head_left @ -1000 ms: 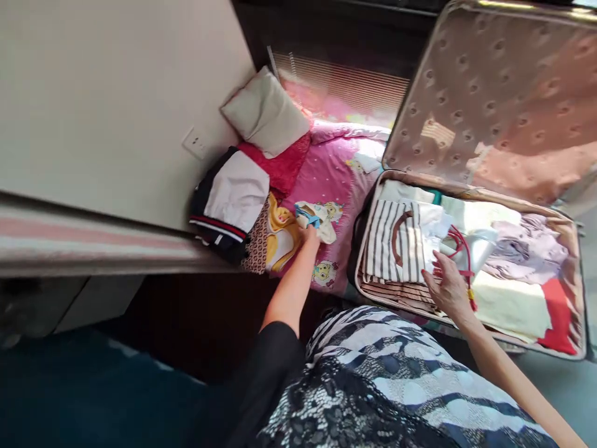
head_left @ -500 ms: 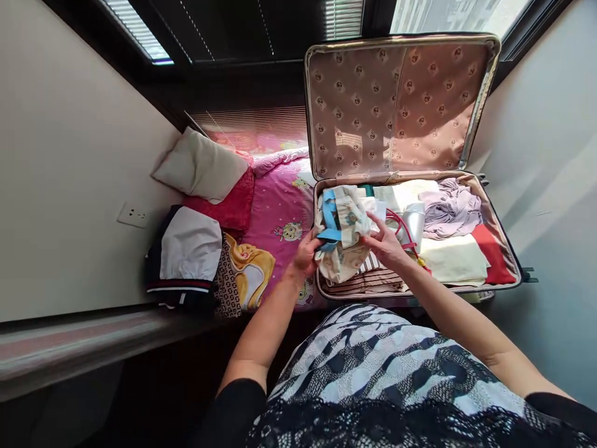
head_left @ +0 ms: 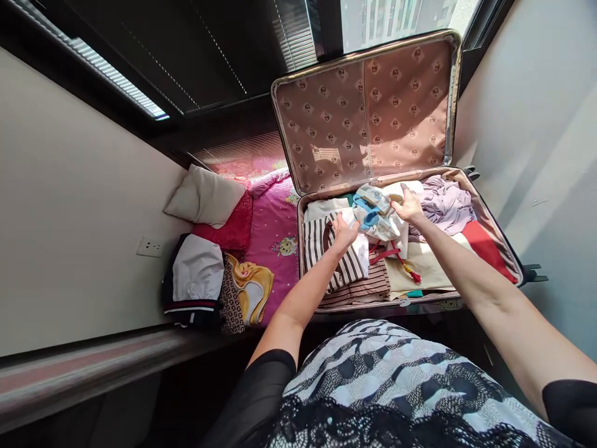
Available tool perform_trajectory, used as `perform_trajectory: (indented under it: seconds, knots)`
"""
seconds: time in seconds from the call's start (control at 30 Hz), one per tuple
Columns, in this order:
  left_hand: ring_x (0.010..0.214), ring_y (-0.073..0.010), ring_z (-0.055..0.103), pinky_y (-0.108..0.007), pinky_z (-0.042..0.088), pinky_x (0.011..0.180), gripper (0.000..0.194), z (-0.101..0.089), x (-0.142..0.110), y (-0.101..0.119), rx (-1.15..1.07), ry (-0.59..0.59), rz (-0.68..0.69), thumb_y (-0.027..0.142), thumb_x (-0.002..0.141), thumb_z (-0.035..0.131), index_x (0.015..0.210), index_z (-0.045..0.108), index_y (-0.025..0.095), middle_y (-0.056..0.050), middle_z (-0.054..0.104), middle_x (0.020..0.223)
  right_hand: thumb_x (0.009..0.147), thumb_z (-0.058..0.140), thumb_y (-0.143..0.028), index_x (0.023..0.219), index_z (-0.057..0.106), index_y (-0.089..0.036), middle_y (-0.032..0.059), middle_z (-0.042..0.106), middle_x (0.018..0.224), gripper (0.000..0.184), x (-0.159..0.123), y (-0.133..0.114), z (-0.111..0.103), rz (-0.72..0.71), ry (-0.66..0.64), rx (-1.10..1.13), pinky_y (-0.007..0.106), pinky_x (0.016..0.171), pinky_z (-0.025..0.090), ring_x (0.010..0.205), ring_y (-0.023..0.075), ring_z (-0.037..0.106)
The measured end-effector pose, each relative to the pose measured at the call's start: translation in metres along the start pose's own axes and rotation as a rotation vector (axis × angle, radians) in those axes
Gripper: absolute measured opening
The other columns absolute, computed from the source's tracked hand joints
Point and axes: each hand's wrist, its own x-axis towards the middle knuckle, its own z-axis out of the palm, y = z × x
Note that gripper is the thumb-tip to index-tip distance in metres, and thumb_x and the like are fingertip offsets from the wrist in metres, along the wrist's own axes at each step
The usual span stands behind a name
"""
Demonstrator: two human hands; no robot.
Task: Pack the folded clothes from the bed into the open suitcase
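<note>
Over the middle of the packed suitcase (head_left: 498, 246), a crumpled pale patterned cloth with blue straps (head_left: 388, 229) is held between my two hands. My left hand (head_left: 344, 234) pinches its left edge, above a black-and-white striped cloth (head_left: 314, 241). On the far right side of the bundle, my right hand (head_left: 407, 206) grips the cloth with thumb and fingers. Just below the bundle lie a red strap (head_left: 385, 255) and a red-and-yellow tassel (head_left: 412, 272). A brown striped cloth (head_left: 364, 289) is folded at the suitcase's near left.
The suitcase lid (head_left: 345, 118) stands upright against the window side. Lilac cloth (head_left: 445, 202) and red cloth (head_left: 487, 246) fill the right part. Left of the case are a pink sheet (head_left: 268, 267), a cushion (head_left: 205, 196) and a white-and-navy garment (head_left: 198, 267). A wall (head_left: 555, 155) borders the right.
Both hands have carried the patterned cloth rightward, from the suitcase's left part to its middle. The striped cloths beneath now show more. The camera view has shifted and tilted.
</note>
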Motion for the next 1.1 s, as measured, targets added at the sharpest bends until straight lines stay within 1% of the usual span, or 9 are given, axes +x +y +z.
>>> perform_trajectory:
  seconds: [0.07, 0.17, 0.27, 0.37, 0.5, 0.67, 0.87, 0.97, 1.1]
  knots:
    - [0.166, -0.0424, 0.037, -0.06, 0.033, 0.134, 0.08, -0.002, -0.002, -0.001, 0.331, -0.007, 0.124, 0.039, 0.096, 0.076, 0.168, 0.045, 0.024, -0.023, 0.038, 0.178, 0.107, 0.046, -0.037, 0.17, 0.048, -0.012, 0.0269, 0.058, 0.16, 0.068, -0.005, 0.006, 0.006, 0.022, -0.007, -0.062, 0.066, 0.119, 0.047, 0.144, 0.0436, 0.054]
    - [0.175, -0.0434, 0.013, -0.063, 0.02, 0.14, 0.083, -0.002, 0.003, 0.007, 0.673, -0.082, 0.328, 0.05, 0.103, 0.066, 0.177, 0.037, 0.024, -0.015, 0.017, 0.189, 0.111, 0.044, -0.047, 0.17, 0.049, -0.018, 0.0257, 0.049, 0.169, 0.067, -0.018, 0.003, 0.025, -0.064, 0.011, -0.111, 0.073, 0.121, 0.04, 0.155, 0.0474, 0.04]
    - [0.176, -0.0429, 0.001, -0.069, 0.01, 0.14, 0.083, 0.008, 0.024, 0.019, 0.853, -0.2, 0.508, 0.049, 0.105, 0.062, 0.179, 0.034, 0.023, -0.013, 0.017, 0.19, 0.106, 0.056, -0.046, 0.171, 0.049, -0.022, 0.0231, 0.044, 0.173, 0.069, -0.021, -0.002, 0.049, -0.154, -0.045, -0.209, 0.076, 0.125, 0.031, 0.161, 0.0488, 0.031]
    - [0.177, -0.0405, 0.001, -0.069, 0.005, 0.141, 0.075, 0.027, 0.054, 0.021, 0.923, -0.337, 0.629, 0.047, 0.108, 0.059, 0.177, 0.04, 0.026, -0.011, 0.022, 0.189, 0.103, 0.058, -0.043, 0.169, 0.051, -0.023, 0.0233, 0.046, 0.172, 0.069, -0.012, 0.001, 0.071, -0.178, -0.118, -0.267, 0.076, 0.126, 0.028, 0.161, 0.049, 0.032]
    - [0.176, -0.0395, 0.011, -0.065, 0.01, 0.141, 0.07, 0.049, 0.075, 0.004, 0.971, -0.425, 0.516, 0.044, 0.111, 0.051, 0.176, 0.041, 0.022, -0.013, 0.027, 0.187, 0.103, 0.05, -0.033, 0.165, 0.052, -0.011, 0.0283, 0.045, 0.171, 0.065, 0.008, 0.008, 0.088, -0.212, -0.205, -0.316, 0.071, 0.128, 0.028, 0.162, 0.0492, 0.033]
    - [0.176, -0.0401, 0.01, -0.063, 0.015, 0.141, 0.072, 0.05, 0.062, -0.017, 0.924, -0.396, 0.463, 0.044, 0.111, 0.051, 0.176, 0.038, 0.015, -0.02, 0.021, 0.187, 0.103, 0.04, -0.022, 0.169, 0.042, -0.002, 0.0327, 0.034, 0.177, 0.069, 0.024, -0.001, 0.088, -0.266, -0.323, -0.283, 0.067, 0.129, 0.033, 0.163, 0.0483, 0.035]
    - [0.176, -0.0417, 0.001, -0.066, -0.006, 0.139, 0.077, 0.053, 0.06, -0.037, 0.805, -0.406, 0.516, 0.046, 0.107, 0.061, 0.172, 0.043, 0.009, -0.023, 0.013, 0.188, 0.109, 0.048, -0.024, 0.164, 0.046, -0.001, 0.0309, 0.034, 0.178, 0.06, 0.039, 0.0, 0.102, -0.346, -0.322, -0.11, 0.066, 0.128, 0.036, 0.161, 0.0442, 0.04]
    - [0.176, -0.0419, 0.004, -0.067, -0.007, 0.139, 0.078, 0.066, 0.069, -0.036, 0.814, -0.417, 0.451, 0.044, 0.106, 0.06, 0.172, 0.042, 0.007, -0.025, 0.016, 0.187, 0.116, 0.036, -0.026, 0.157, 0.047, 0.01, 0.0355, 0.038, 0.172, 0.055, 0.048, 0.001, 0.109, -0.328, -0.305, -0.123, 0.059, 0.125, 0.04, 0.165, 0.047, 0.032]
    - [0.176, -0.0426, 0.004, -0.069, 0.0, 0.139, 0.08, 0.066, 0.061, -0.014, 0.89, -0.451, 0.404, 0.043, 0.106, 0.057, 0.175, 0.038, 0.007, -0.025, 0.015, 0.187, 0.106, 0.05, -0.02, 0.166, 0.044, 0.003, 0.0392, 0.028, 0.177, 0.064, 0.048, -0.003, 0.096, -0.347, -0.377, -0.224, 0.064, 0.122, 0.041, 0.165, 0.0492, 0.03]
